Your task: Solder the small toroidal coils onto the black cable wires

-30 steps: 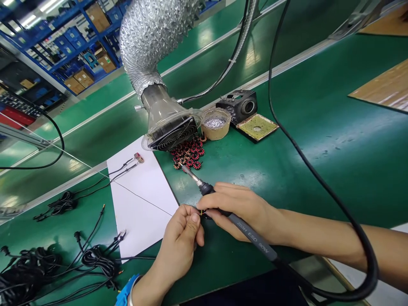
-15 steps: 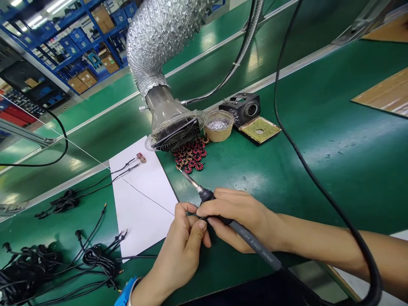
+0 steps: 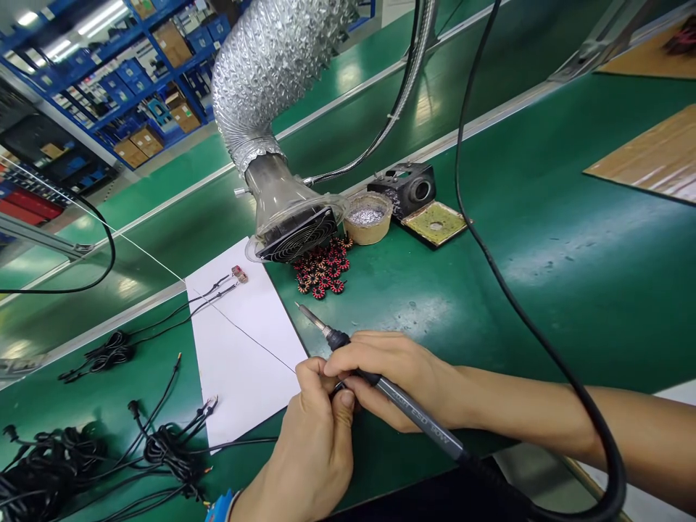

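My right hand [image 3: 399, 377] is closed around a soldering iron [image 3: 418, 417], its metal tip pointing up and left, just short of a pile of small red-and-black wound ring coils [image 3: 323, 268]. My left hand [image 3: 312, 435] pinches with thumb and forefinger close against the right fingertips. A thin strand of solder wire [image 3: 250, 336] runs from the upper left into the left fingers. Between those fingers shows a small dark piece, mostly hidden. A black cable [image 3: 244, 440] passes behind the left hand; whether it is held cannot be seen.
White paper [image 3: 250, 391] lies left, bearing a small part with two cable leads [image 3: 239, 274]. Coiled black cables [image 3: 168, 449] lie lower left. Above the coils hangs a fume-extractor hood [image 3: 299, 235]. Behind stand a solder-filled bowl [image 3: 370, 230] and an iron stand [image 3: 416, 190]. The iron's cord [image 3: 505, 290] loops at right.
Both hands have shifted slightly down, with the soldering iron's tip drawing a little away from the coils. The camera view has moved slightly. Both hands keep their grips.
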Action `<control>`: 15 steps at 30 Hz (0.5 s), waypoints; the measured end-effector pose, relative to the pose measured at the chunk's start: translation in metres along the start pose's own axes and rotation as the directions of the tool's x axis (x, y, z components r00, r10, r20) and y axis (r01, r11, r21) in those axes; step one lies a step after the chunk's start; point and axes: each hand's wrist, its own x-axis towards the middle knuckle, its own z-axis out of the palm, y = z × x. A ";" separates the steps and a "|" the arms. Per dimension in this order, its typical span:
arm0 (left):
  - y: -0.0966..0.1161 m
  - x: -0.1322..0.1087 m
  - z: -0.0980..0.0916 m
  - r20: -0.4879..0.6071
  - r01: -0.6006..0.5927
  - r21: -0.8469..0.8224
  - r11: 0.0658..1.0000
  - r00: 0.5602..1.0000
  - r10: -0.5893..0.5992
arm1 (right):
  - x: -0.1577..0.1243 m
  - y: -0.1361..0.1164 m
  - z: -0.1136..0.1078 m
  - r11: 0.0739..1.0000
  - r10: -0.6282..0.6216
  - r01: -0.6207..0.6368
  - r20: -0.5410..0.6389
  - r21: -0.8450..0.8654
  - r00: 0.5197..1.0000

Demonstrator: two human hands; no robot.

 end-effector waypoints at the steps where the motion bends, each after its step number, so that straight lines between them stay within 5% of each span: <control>1: 0.000 0.000 0.000 -0.002 0.002 0.018 1.000 1.000 -0.002 | 0.000 0.000 0.000 1.000 -0.009 0.009 0.005 -0.004 1.000; 10: -0.002 0.006 -0.001 -0.025 0.043 0.382 0.923 0.999 -0.037 | -0.003 0.001 0.005 0.998 -0.026 0.019 -0.101 -0.061 0.995; 15: 0.001 0.005 0.001 -0.042 0.028 0.401 0.916 0.999 -0.013 | -0.005 0.000 0.005 0.973 -0.119 0.089 -0.133 -0.212 0.984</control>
